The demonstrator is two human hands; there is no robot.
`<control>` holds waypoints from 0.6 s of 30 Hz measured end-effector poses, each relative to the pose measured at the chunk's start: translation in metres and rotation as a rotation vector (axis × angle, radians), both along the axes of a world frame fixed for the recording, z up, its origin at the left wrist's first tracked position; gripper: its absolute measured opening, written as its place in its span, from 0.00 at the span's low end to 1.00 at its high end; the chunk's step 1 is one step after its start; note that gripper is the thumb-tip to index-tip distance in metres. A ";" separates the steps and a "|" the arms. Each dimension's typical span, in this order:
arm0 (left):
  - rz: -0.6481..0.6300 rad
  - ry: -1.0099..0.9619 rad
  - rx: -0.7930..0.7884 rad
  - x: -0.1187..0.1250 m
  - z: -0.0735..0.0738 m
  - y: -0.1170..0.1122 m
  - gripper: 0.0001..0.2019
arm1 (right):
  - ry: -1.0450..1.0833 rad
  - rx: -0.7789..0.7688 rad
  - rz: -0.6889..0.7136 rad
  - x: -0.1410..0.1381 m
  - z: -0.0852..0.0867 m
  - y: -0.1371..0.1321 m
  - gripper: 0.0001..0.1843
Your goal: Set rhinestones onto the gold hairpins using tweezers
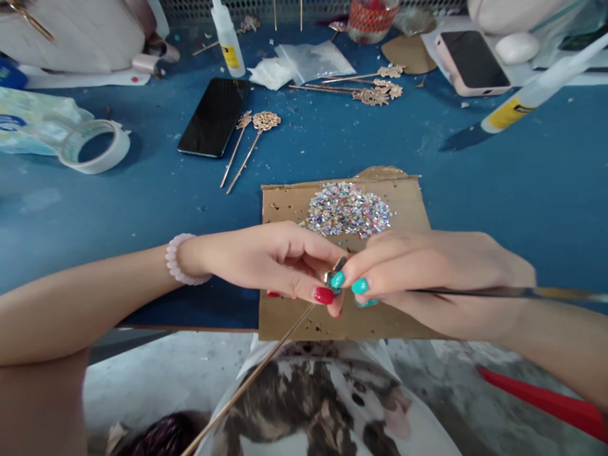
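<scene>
My left hand (278,259), with red nails and a pale bead bracelet, pinches the ornate head of a gold hair stick (266,361) whose thin shaft runs down toward my lap. My right hand (427,278), with teal nails, presses its fingertips onto that same head while gripping a thin dark tool (498,292) that points right. Both hands meet over a piece of brown cardboard (285,202) carrying a heap of iridescent sequins (346,209).
On the blue table lie two more gold hair sticks (249,142), several others further back (375,88), a black phone (215,116), a pink-cased phone (472,62), a tape roll (94,145), glue bottles (228,38) (532,95) and plastic bags (313,60).
</scene>
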State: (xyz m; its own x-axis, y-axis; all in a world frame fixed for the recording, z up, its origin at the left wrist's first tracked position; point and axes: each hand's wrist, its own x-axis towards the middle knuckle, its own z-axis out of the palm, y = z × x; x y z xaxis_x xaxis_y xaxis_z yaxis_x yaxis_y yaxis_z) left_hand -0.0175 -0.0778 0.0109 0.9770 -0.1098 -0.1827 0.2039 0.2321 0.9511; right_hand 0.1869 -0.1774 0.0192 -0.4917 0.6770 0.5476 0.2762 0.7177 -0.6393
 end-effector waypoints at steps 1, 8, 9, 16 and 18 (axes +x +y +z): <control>0.001 0.003 0.004 0.000 0.000 0.000 0.16 | 0.010 0.001 -0.010 0.000 0.000 0.000 0.05; 0.003 0.018 -0.046 0.001 0.000 -0.001 0.15 | -0.016 -0.023 -0.009 0.000 0.000 0.000 0.05; 0.005 0.018 -0.054 0.001 0.000 0.000 0.15 | -0.013 -0.009 -0.011 0.000 0.000 0.000 0.05; 0.007 0.055 -0.031 0.001 0.002 -0.001 0.16 | -0.038 0.023 -0.020 0.001 0.003 0.001 0.06; 0.007 0.056 -0.032 0.001 0.002 -0.001 0.17 | -0.042 0.030 -0.009 0.001 0.004 0.001 0.06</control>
State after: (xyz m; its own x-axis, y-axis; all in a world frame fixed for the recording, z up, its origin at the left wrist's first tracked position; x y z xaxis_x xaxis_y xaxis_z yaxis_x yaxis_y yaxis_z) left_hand -0.0160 -0.0790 0.0127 0.9661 -0.1097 -0.2337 0.2549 0.2636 0.9304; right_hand 0.1877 -0.1766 0.0229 -0.5085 0.6651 0.5469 0.3090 0.7338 -0.6050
